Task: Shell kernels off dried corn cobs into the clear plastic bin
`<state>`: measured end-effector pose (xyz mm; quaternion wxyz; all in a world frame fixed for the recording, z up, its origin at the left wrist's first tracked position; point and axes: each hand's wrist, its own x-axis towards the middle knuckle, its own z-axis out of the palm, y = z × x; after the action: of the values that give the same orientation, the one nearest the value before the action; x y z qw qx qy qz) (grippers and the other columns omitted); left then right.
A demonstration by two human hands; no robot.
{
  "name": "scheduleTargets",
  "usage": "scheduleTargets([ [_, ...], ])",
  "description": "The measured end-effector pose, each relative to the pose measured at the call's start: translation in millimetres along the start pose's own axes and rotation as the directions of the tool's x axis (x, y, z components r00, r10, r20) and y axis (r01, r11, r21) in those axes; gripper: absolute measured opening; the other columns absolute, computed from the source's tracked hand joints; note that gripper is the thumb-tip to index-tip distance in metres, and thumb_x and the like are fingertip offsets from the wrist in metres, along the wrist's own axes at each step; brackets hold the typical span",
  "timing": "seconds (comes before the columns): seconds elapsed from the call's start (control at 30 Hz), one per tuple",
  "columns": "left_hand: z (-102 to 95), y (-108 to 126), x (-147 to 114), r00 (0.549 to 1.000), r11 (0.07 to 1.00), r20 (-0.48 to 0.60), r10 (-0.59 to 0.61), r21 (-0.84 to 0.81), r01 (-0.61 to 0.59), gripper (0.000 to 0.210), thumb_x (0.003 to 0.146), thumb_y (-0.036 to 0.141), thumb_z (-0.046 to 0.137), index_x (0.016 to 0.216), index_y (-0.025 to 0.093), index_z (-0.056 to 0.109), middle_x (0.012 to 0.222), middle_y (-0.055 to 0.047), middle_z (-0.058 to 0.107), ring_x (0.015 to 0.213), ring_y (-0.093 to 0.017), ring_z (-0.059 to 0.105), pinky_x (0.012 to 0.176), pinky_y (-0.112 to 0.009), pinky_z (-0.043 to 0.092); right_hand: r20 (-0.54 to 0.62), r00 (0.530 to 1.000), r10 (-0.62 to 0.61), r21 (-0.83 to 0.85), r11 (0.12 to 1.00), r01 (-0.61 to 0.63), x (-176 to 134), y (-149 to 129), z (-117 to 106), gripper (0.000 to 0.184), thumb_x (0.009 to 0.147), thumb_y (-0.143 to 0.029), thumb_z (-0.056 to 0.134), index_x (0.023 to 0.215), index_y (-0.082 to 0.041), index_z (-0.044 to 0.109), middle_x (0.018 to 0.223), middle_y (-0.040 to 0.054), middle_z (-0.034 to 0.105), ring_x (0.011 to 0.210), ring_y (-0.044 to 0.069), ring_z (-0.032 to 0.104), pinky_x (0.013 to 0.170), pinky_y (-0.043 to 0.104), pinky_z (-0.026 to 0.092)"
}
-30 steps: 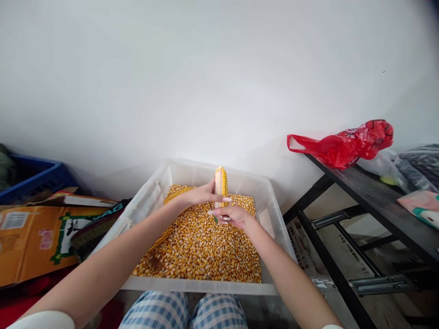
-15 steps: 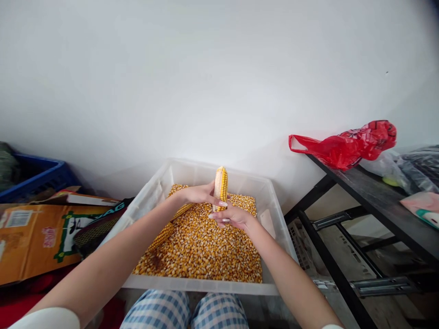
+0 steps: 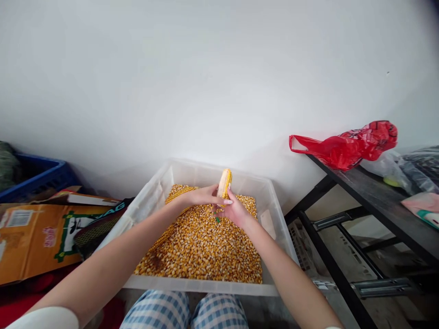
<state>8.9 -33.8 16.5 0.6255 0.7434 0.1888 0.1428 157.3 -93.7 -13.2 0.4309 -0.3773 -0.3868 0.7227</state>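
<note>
Both my hands grip one ear of corn [image 3: 224,182], held tilted over a translucent plastic bin [image 3: 206,284]. Its left side is a bare pale strip, while yellow kernels still line the right side. My left hand [image 3: 205,195] is closed on the ear from the left, thumb across its lower part. Around the right and lower end wraps my right hand [image 3: 235,211], thumb pointing up along the ear. Loose corn kernels [image 3: 206,256] fill the bin's floor below. More whole ears [image 3: 163,238] lie at its left side, partly behind my left forearm.
A cardboard box [image 3: 30,242] and a blue crate [image 3: 41,176] stand at the left. To the right is a black-framed table [image 3: 384,201] with a red plastic bag [image 3: 346,144] on it. A white wall [image 3: 219,82] rises behind the bin.
The ear has shifted slightly right and leans more, its bare strip turned. My right hand has moved up around it, thumb now upright along its side. A small green bit shows below the hands.
</note>
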Motion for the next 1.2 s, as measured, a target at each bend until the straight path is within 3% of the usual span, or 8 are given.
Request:
scheduleTargets([
  [0.1, 4.9, 0, 4, 0.995, 0.998, -0.088, 0.056, 0.020, -0.054, 0.056, 0.071, 0.038, 0.066, 0.117, 0.012, 0.048, 0.108, -0.012, 0.059, 0.100, -0.026, 0.056, 0.084, -0.037, 0.045, -0.196, 0.955, -0.222, -0.280, 0.946, 0.163, 4, -4, -10, 0.041, 0.073, -0.060, 0.054, 0.078, -0.020, 0.054, 0.071, 0.0013, 0.056, 0.072, 0.013, 0.054, 0.058, 0.022, 0.043],
  [0.27, 8.0, 2, 1, 0.997, 0.999, -0.076, 0.030, 0.014, -0.030, 0.068, 0.070, 0.036, 0.068, 0.128, 0.013, 0.040, 0.112, -0.012, 0.057, 0.102, -0.027, 0.055, 0.080, -0.036, 0.047, -0.522, 0.618, -0.588, -0.507, 0.797, 0.329, 0, -25, -23, 0.040, 0.065, -0.054, 0.065, 0.077, -0.019, 0.052, 0.078, 0.0002, 0.055, 0.080, 0.011, 0.052, 0.067, 0.019, 0.042],
  [0.43, 45.0, 2, 4, 0.998, 0.997, 0.007, 0.055, 0.056, -0.055, 0.088, 0.071, 0.037, 0.067, 0.143, 0.021, 0.019, 0.126, -0.014, 0.048, 0.105, -0.027, 0.053, 0.076, -0.033, 0.050, -0.431, 0.818, -0.380, -0.058, 0.917, 0.395, -4, -34, -18, 0.042, 0.064, -0.052, 0.066, 0.085, -0.021, 0.046, 0.068, -0.0027, 0.056, 0.062, 0.011, 0.056, 0.059, 0.023, 0.045],
  [0.57, 68.2, -1, 8, 0.999, 1.000, -0.029, 0.016, -0.021, -0.017, 0.095, 0.076, 0.041, 0.059, 0.144, 0.029, -0.006, 0.141, -0.017, 0.029, 0.107, -0.029, 0.051, 0.063, -0.031, 0.054, -0.557, 0.751, -0.355, -0.049, 0.916, 0.398, -2, -29, -13, 0.041, 0.062, -0.050, 0.067, 0.074, -0.021, 0.041, 0.053, -0.0066, 0.048, 0.044, 0.008, 0.047, 0.047, 0.022, 0.041],
  [0.83, 45.6, 4, 1, 0.949, 0.982, 0.314, -0.029, -0.168, 0.085, 0.089, 0.079, 0.039, 0.059, 0.144, 0.035, -0.001, 0.144, -0.015, 0.028, 0.095, -0.027, 0.062, 0.064, -0.032, 0.054, -0.478, 0.834, -0.275, -0.006, 0.951, 0.309, -2, -30, -18, 0.042, 0.065, -0.054, 0.062, 0.066, -0.019, 0.039, 0.049, -0.0055, 0.045, 0.041, 0.008, 0.044, 0.044, 0.022, 0.039],
  [1.0, 49.2, 3, 4, 0.984, 0.996, 0.173, -0.036, -0.071, 0.049, 0.074, 0.076, 0.040, 0.061, 0.141, 0.027, 0.028, 0.136, -0.011, 0.042, 0.108, -0.029, 0.053, 0.070, -0.032, 0.052, -0.581, 0.769, -0.267, 0.058, 0.929, 0.366, -1, -30, -22, 0.043, 0.062, -0.053, 0.066, 0.069, -0.019, 0.041, 0.050, -0.0055, 0.048, 0.041, 0.009, 0.048, 0.043, 0.023, 0.041],
  [1.1, 59.0, 0, 6, 0.998, 1.000, 0.060, -0.017, 0.016, 0.016, 0.089, 0.071, 0.038, 0.066, 0.144, 0.023, 0.017, 0.133, -0.015, 0.043, 0.101, -0.029, 0.056, 0.067, -0.033, 0.052, -0.598, 0.749, -0.286, 0.033, 0.925, 0.379, 1, -27, -21, 0.042, 0.063, -0.052, 0.067, 0.069, -0.019, 0.041, 0.049, -0.0057, 0.048, 0.040, 0.009, 0.048, 0.043, 0.023, 0.042],
  [1.2, 61.1, -3, 7, 0.988, 0.997, 0.145, -0.058, -0.036, 0.064, 0.092, 0.074, 0.040, 0.063, 0.144, 0.028, 0.006, 0.140, -0.018, 0.032, 0.098, -0.029, 0.058, 0.061, -0.033, 0.053, -0.578, 0.782, -0.236, 0.075, 0.938, 0.338, 3, -26, -21, 0.042, 0.063, -0.051, 0.067, 0.067, -0.019, 0.041, 0.047, -0.0060, 0.047, 0.039, 0.008, 0.046, 0.042, 0.023, 0.041],
])
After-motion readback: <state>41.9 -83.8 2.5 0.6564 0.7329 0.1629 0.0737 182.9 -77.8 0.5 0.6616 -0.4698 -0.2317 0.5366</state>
